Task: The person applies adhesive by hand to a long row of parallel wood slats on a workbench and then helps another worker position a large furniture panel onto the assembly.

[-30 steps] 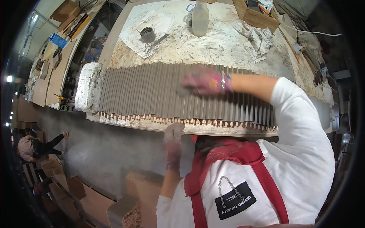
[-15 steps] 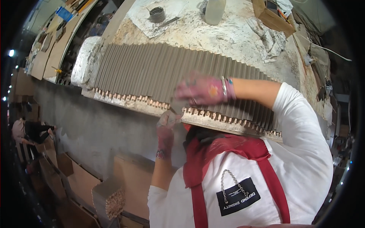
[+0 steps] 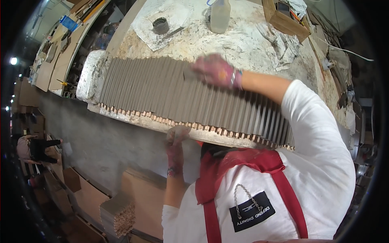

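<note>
A long row of grey-coated narrow strips (image 3: 162, 91) stands edge to edge on a stained workbench (image 3: 251, 40), their wooden ends showing along the front. My right hand (image 3: 216, 72), in a pink-stained glove, rests on top of the row near its far side, with what looks like a small grey scraper (image 3: 190, 75) under its fingertips. My left hand (image 3: 176, 139), also gloved, is pressed against the bench's front edge just below the strip ends and holds nothing.
A white block (image 3: 92, 77) caps the row's left end. Behind it are a plastic bottle (image 3: 220, 16), a dark cup (image 3: 161, 25), a wooden box (image 3: 283, 18) and crumpled rags (image 3: 285, 44). Cardboard boxes (image 3: 142, 194) and another person (image 3: 34, 148) are below.
My right hand has slid across the strips from their near side toward the far side. My left hand has stayed at the front edge. The view has shifted.
</note>
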`<action>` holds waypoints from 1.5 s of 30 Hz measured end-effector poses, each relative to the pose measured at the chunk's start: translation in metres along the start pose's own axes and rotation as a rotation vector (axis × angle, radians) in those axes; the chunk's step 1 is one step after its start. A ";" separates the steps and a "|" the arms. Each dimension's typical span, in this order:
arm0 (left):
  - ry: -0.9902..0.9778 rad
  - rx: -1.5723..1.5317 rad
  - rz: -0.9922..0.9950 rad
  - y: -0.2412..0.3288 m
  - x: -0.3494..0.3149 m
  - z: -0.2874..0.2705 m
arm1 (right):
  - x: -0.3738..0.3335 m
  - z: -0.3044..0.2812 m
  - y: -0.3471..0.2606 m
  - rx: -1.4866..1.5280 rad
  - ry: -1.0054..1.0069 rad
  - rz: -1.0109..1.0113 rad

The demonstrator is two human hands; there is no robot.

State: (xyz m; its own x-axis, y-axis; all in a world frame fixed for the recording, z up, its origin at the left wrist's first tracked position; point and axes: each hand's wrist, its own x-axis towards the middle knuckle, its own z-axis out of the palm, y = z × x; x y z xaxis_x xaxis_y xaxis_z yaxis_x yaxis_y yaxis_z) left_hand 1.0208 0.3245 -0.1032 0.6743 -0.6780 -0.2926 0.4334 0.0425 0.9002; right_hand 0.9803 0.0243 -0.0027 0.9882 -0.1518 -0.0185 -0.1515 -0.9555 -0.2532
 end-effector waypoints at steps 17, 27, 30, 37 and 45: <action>0.032 -0.017 0.031 0.011 -0.023 0.022 | -0.024 0.009 0.007 0.170 0.330 -0.595; 0.003 0.084 -0.064 -0.003 -0.014 0.043 | -0.037 -0.002 0.015 0.249 0.037 -0.166; -0.027 0.072 -0.104 -0.009 -0.013 0.037 | -0.010 -0.003 0.043 0.266 0.193 0.107; -0.139 0.632 0.105 -0.022 -0.021 0.015 | -0.086 0.028 -0.045 0.243 -0.090 -0.625; -0.061 0.358 0.039 -0.002 -0.028 0.045 | -0.090 0.021 -0.049 0.139 -0.171 -0.637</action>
State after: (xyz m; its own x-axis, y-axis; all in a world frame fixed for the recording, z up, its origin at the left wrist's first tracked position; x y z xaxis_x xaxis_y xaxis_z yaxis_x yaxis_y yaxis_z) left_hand 0.9742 0.3108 -0.0827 0.6446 -0.7238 -0.2459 0.1638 -0.1835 0.9693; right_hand 0.8990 0.0907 -0.0093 0.8750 0.4834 0.0254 0.4545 -0.8023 -0.3870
